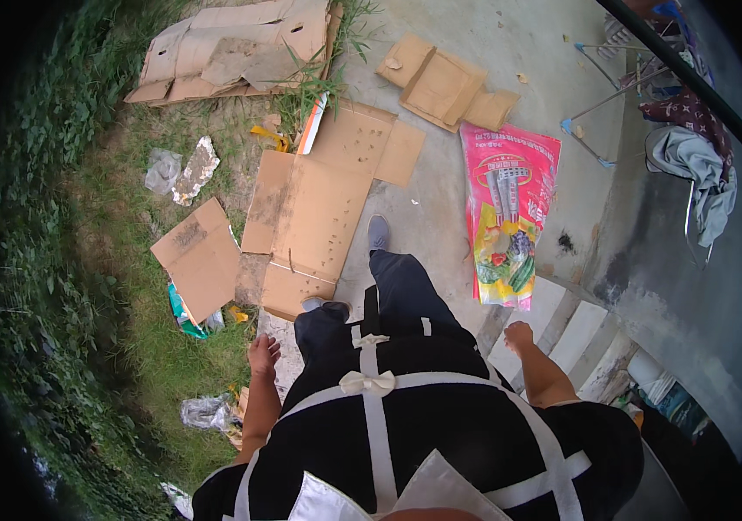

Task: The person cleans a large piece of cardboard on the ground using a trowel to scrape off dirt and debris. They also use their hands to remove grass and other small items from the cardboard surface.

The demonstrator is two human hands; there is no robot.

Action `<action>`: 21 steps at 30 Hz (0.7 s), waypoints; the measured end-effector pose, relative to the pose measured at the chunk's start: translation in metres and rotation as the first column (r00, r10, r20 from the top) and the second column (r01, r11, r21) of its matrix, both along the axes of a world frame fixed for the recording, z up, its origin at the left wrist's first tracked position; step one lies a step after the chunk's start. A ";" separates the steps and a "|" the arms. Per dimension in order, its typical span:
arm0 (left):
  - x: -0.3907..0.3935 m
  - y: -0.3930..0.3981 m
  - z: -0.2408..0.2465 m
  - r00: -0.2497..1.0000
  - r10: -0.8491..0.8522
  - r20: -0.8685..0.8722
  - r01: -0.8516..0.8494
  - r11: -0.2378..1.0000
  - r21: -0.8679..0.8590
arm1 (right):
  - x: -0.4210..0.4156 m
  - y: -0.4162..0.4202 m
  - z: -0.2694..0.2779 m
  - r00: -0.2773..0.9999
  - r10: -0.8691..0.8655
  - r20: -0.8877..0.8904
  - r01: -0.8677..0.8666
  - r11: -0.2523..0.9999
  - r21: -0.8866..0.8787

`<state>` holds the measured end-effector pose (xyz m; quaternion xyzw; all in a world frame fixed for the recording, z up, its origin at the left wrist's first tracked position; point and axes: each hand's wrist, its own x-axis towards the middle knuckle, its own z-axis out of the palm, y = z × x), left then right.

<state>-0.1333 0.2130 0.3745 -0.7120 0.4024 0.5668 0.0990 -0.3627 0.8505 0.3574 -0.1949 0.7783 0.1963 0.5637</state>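
My left hand (263,356) hangs at my side over the grass edge, fingers loosely curled and apart, with nothing visible in it. My right hand (518,335) hangs at the other side with its fingers curled in, nothing showing from it. It is nearest to a pink printed plastic sack (507,215) lying flat on the concrete. A flattened cardboard box (322,202) lies before me, with one of my grey shoes (378,232) beside it on the concrete. Left of it, a smaller cardboard piece (198,260) partly covers a green packet (183,312).
More flattened cardboard (240,52) is stacked at the upper left, and a brown folded carton (446,88) lies ahead. At right stand a metal-framed rack (605,111) and a draped grey cloth (696,176). White slabs (543,303) lie by my right hand. Clear plastic (205,412) rests on the grass.
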 end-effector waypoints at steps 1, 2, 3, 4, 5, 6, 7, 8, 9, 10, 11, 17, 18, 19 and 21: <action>-0.008 -0.013 -0.007 0.999 -0.032 -0.031 0.033 0.999 0.016 | 0.003 0.014 -0.006 0.974 -0.209 -0.092 0.206 0.978 -0.038; -0.046 -0.014 0.006 0.997 -0.072 -0.021 0.070 0.995 -0.071 | 0.016 0.031 -0.022 0.894 -0.415 -0.168 0.406 0.910 -0.088; -0.078 -0.019 0.017 0.990 -0.120 -0.070 0.111 0.987 -0.117 | 0.034 0.053 -0.040 0.810 -0.552 -0.198 0.525 0.833 -0.175; -0.098 -0.023 0.020 0.986 -0.139 -0.091 0.126 0.983 -0.137 | 0.045 0.073 -0.056 0.719 -0.661 -0.212 0.608 0.747 -0.269; -0.097 -0.036 0.008 0.975 -0.133 -0.180 0.119 0.989 -0.091 | 0.040 0.089 -0.074 0.679 -0.708 -0.194 0.604 0.689 -0.401; -0.115 -0.035 0.012 0.975 -0.122 -0.184 0.103 0.989 -0.108 | 0.033 0.090 -0.078 0.662 -0.728 -0.179 0.589 0.653 -0.476; -0.138 -0.037 0.019 0.975 -0.123 -0.186 0.099 0.986 -0.131 | 0.025 0.078 -0.069 0.641 -0.752 -0.154 0.577 0.605 -0.549; -0.152 -0.042 0.019 0.970 -0.161 -0.180 0.143 0.983 -0.112 | 0.011 0.063 -0.063 0.530 -0.834 -0.153 0.685 0.528 -0.502; -0.163 -0.044 0.025 0.973 -0.177 -0.149 0.163 0.981 -0.105 | -0.012 0.025 -0.042 0.376 -0.917 -0.133 0.809 0.395 -0.435; -0.179 -0.045 0.032 0.974 -0.189 -0.129 0.178 0.980 -0.092 | -0.040 -0.014 -0.011 0.189 -0.972 -0.141 0.896 0.229 -0.381; -0.197 -0.047 0.035 0.973 -0.199 -0.117 0.191 0.979 -0.073 | -0.063 -0.036 0.012 0.088 -0.987 -0.137 0.918 0.134 -0.374; -0.268 -0.087 0.004 0.951 -0.301 -0.072 0.303 0.953 0.017 | -0.180 -0.107 0.074 -0.060 -0.997 -0.039 0.881 -0.034 -0.471; -0.287 -0.090 0.005 0.942 -0.331 -0.052 0.333 0.942 0.031 | -0.191 -0.107 0.079 -0.079 -0.996 -0.046 0.876 -0.048 -0.480; -0.306 -0.095 0.005 0.932 -0.362 -0.032 0.363 0.931 0.045 | -0.203 -0.109 0.085 -0.099 -0.994 -0.052 0.870 -0.061 -0.489; -0.346 -0.114 -0.002 0.931 -0.352 -0.100 0.357 0.933 0.046 | -0.230 -0.121 0.102 -0.119 -0.991 -0.062 0.871 -0.074 -0.486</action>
